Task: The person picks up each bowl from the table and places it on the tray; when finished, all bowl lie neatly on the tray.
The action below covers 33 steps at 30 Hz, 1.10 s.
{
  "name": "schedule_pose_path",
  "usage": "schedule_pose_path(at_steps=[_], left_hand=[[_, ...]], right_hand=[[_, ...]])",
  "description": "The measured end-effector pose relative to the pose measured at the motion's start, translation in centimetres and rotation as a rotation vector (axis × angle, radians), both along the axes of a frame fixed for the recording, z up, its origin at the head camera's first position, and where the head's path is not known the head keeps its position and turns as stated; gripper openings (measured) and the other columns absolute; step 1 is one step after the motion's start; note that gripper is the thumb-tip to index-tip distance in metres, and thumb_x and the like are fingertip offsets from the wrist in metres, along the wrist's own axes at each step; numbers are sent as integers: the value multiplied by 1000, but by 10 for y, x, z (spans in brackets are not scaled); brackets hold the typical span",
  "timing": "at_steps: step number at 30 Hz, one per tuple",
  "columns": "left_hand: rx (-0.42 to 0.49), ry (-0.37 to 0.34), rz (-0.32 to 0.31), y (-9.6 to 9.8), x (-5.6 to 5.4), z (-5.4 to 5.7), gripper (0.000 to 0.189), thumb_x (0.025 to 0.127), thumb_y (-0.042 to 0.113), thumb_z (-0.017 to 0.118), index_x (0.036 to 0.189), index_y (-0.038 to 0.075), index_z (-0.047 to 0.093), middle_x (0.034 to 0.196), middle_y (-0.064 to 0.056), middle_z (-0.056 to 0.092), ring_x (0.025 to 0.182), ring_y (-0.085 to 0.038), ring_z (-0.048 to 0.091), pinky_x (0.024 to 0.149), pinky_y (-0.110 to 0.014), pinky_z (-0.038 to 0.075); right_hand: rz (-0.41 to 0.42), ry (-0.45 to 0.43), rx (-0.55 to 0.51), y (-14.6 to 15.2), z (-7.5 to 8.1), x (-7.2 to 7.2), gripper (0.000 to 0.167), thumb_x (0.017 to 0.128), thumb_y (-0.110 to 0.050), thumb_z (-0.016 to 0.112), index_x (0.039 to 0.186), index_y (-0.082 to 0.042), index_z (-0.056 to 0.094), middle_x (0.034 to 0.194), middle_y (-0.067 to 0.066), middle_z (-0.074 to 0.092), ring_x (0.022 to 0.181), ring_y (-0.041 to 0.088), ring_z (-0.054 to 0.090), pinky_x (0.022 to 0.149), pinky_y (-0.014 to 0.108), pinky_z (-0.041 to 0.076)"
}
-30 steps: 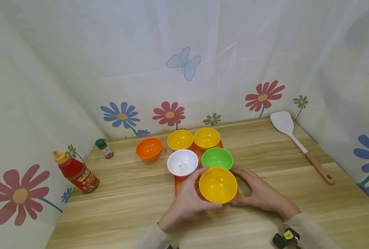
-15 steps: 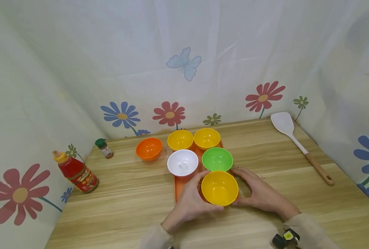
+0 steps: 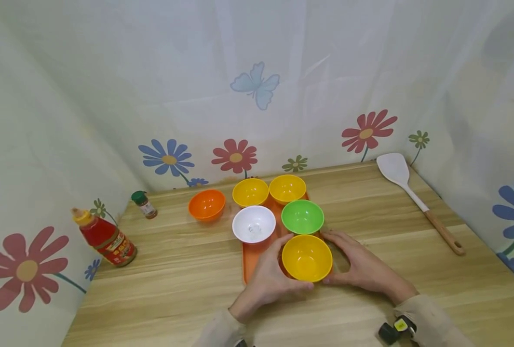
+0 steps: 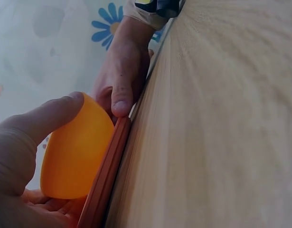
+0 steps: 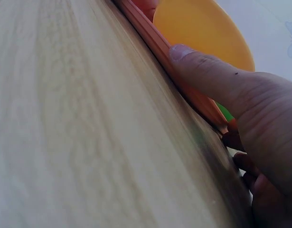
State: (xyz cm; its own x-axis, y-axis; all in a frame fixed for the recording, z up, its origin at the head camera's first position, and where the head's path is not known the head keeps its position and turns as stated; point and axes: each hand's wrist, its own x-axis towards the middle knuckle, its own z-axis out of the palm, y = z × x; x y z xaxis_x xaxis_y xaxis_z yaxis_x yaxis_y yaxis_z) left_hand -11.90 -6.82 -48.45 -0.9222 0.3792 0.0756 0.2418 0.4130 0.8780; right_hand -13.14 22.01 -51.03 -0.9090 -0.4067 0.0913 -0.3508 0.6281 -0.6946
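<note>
At the near end of the orange tray (image 3: 251,262) sits a yellow bowl (image 3: 307,259). My left hand (image 3: 267,277) holds this bowl from the left; its thumb touches the rim in the left wrist view, with the fingers curved behind the bowl (image 4: 79,147). My right hand (image 3: 363,267) is round the tray's near right corner. In the right wrist view its thumb (image 5: 202,69) presses on the tray edge (image 5: 198,97), and the curled fingers lie along the tray's side. A green bowl (image 3: 302,217) and a white bowl (image 3: 254,224) stand just behind.
Two more yellow bowls (image 3: 250,192) stand at the tray's far end. An orange bowl (image 3: 207,205) is on the table left of it. Further left are a green-capped spice jar (image 3: 144,205) and a red sauce bottle (image 3: 107,241). A white spatula (image 3: 413,195) lies at right.
The yellow bowl has come down slightly toward the near right and settled on the tray, my left hand moving with it. My right hand has barely moved.
</note>
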Motion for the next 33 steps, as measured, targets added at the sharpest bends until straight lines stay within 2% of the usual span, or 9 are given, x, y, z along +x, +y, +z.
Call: schedule_pose_path(at_steps=[12,20,26,29,33], left_hand=[[11,-3,8,4,2,0,122,68,42,108,168,22,41,156,5,58,137,-16,59,121,-47,51],[-11,80,16,3,2,6,121,66,49,107,166,23,44,156,7,56,138,-15,57,122,-49,50],[0,113,-5,0,3,18,117,70,49,105,166,18,44,162,1,54,146,-20,55,125,-52,48],[28,127,-9,-3,0,28,113,72,44,105,166,21,45,163,-2,53,148,-25,55,126,-52,48],[56,215,-5,-11,-8,44,105,74,41,105,162,28,50,159,3,56,145,-25,56,123,-54,49]], right_hand=[[9,-5,-9,-1,1,0,115,79,-70,94,170,-20,45,174,7,44,159,41,43,126,75,36],[8,12,-9,-1,2,0,116,78,-72,93,170,-19,46,173,7,45,158,40,44,126,75,36],[12,11,-11,-1,1,1,116,78,-71,94,170,-18,46,174,8,44,159,41,43,126,75,36],[9,8,-12,0,1,1,116,78,-70,94,170,-18,46,174,9,44,159,42,43,126,76,35],[3,7,-6,0,1,1,116,78,-72,93,170,-18,46,174,11,43,159,44,42,125,77,35]])
